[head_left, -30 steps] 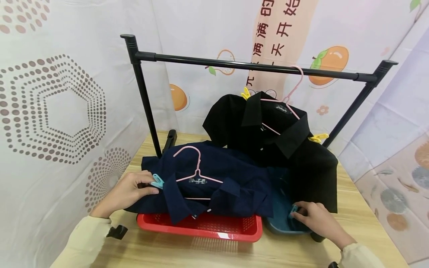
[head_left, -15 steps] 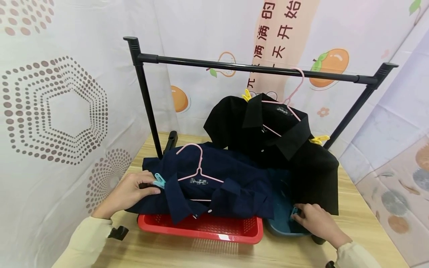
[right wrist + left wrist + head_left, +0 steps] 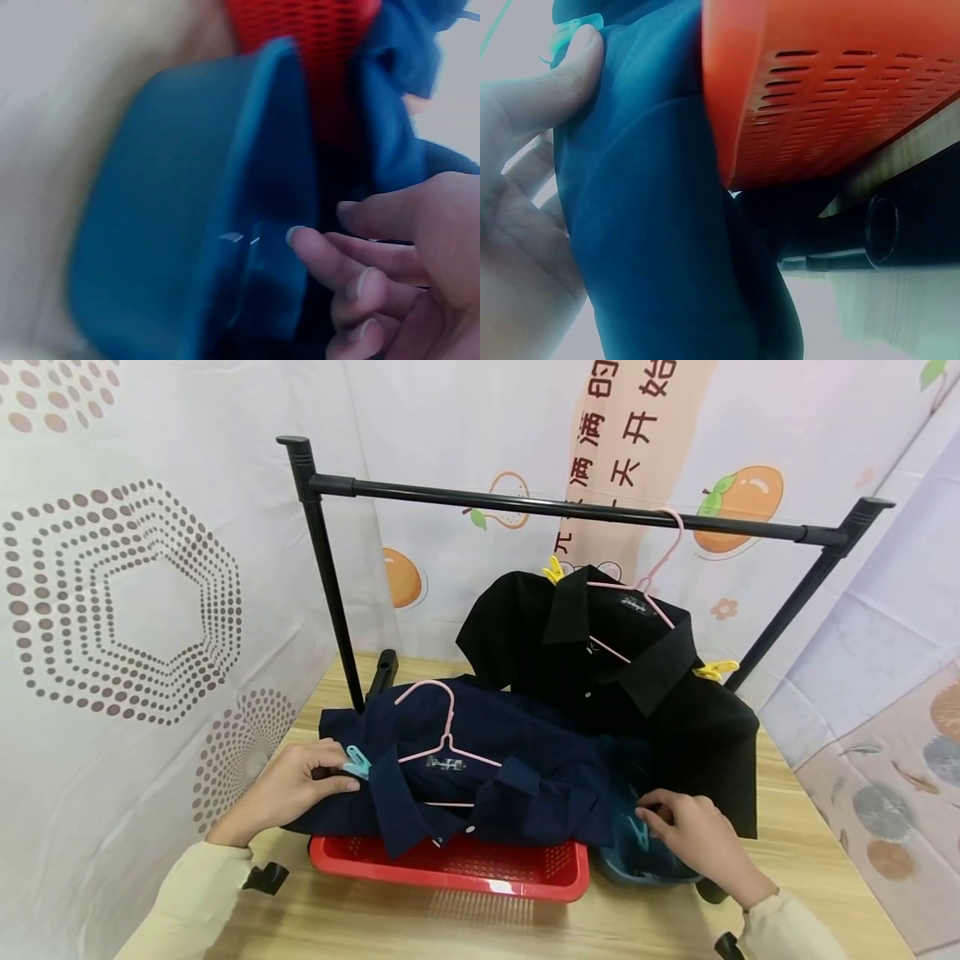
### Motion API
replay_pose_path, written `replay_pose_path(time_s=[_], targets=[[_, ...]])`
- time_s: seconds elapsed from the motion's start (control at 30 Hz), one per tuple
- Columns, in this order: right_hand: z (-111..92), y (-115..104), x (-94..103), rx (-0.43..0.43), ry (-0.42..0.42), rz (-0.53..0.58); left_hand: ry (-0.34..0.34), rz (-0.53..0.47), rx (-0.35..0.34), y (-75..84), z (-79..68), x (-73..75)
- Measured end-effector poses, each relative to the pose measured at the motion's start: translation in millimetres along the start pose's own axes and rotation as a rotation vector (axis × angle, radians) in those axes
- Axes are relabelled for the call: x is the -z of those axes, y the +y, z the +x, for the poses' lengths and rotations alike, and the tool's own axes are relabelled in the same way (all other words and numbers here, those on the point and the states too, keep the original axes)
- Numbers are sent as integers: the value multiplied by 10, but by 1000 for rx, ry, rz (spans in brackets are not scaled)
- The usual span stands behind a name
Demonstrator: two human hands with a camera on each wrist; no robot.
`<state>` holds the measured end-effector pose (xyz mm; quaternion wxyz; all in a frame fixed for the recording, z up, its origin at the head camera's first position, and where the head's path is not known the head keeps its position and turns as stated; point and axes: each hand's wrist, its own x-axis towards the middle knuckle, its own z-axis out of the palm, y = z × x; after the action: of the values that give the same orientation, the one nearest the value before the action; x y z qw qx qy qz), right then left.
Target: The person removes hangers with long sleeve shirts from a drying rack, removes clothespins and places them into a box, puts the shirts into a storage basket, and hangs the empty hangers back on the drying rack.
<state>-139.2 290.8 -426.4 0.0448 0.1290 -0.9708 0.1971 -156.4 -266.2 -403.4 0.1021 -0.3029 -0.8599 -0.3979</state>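
My left hand (image 3: 300,781) pinches a light-blue clothespin (image 3: 357,762) at the left shoulder of a navy shirt (image 3: 510,718). The left wrist view shows the thumb tip against this pin, with other fingers behind the fabric. A pink hanger (image 3: 447,735) sits inside the navy collar, its hook pointing up. My right hand (image 3: 697,831) reaches over a blue basin (image 3: 618,868). Another light-blue clothespin (image 3: 640,833) shows right beneath its fingertips. In the blurred right wrist view the thumb and index finger are apart; I cannot tell whether they hold that pin.
The navy shirt lies over a red basket (image 3: 450,878). From the black rack (image 3: 525,506) hangs a black shirt (image 3: 570,668) on a pink hanger (image 3: 663,556), with a yellow clothespin (image 3: 553,570) at one shoulder and another yellow clothespin (image 3: 716,671) at the other.
The right hand has moved left and slightly up over the basin, and the light-blue clothespin near its fingertips has shifted left too. The left hand stays at its shoulder pin.
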Motion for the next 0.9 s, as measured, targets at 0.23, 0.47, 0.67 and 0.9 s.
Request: replay_pose_path(time_s=[0.23,0.47,0.67,0.9], targets=[[98,-359,142,161,139,126,1,-9,3,1,5,2],[175,-718,208,235,109,282,5,-17,-4,-3,3,-4],[275,-991,201,283,58,344,7,8,-7,-5,-6,-1],[374,-1294,204,353,2,388,1,0,-4,-7,0,-5]])
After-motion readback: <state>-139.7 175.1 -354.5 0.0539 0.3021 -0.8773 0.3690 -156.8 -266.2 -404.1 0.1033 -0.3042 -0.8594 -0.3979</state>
